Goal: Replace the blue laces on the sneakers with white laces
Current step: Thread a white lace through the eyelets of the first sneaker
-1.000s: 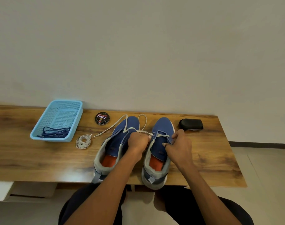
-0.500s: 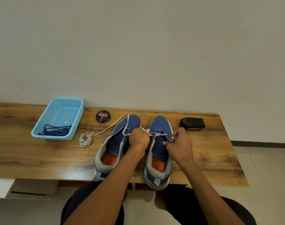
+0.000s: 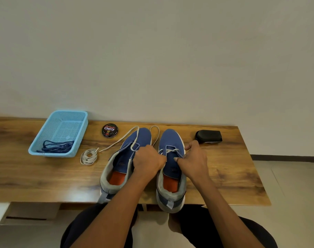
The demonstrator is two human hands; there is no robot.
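Two blue sneakers side by side on the wooden table (image 3: 224, 176), toes to the wall; left hand (image 3: 149, 161) closed in a grip on the white lace (image 3: 170, 150) at the right sneaker (image 3: 171, 158), right hand (image 3: 194, 161) pinching that shoe's far eyelet edge. Left sneaker (image 3: 125, 158) carries loose white lace trailing toward a coiled white lace (image 3: 89, 156). Blue laces (image 3: 57, 147) piled in the light-blue basket (image 3: 45, 129), left of the polish tin (image 3: 109, 130)

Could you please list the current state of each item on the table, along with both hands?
Right sneaker: white lace partly threaded.
Left sneaker: white lace loosely across it.
Blue laces: removed, piled in the basket.
Coiled white lace: unused, on the table.
Polish tin: closed.
Black brush: lying untouched.
Left hand: closed on the lace.
Right hand: pinching at the eyelets.
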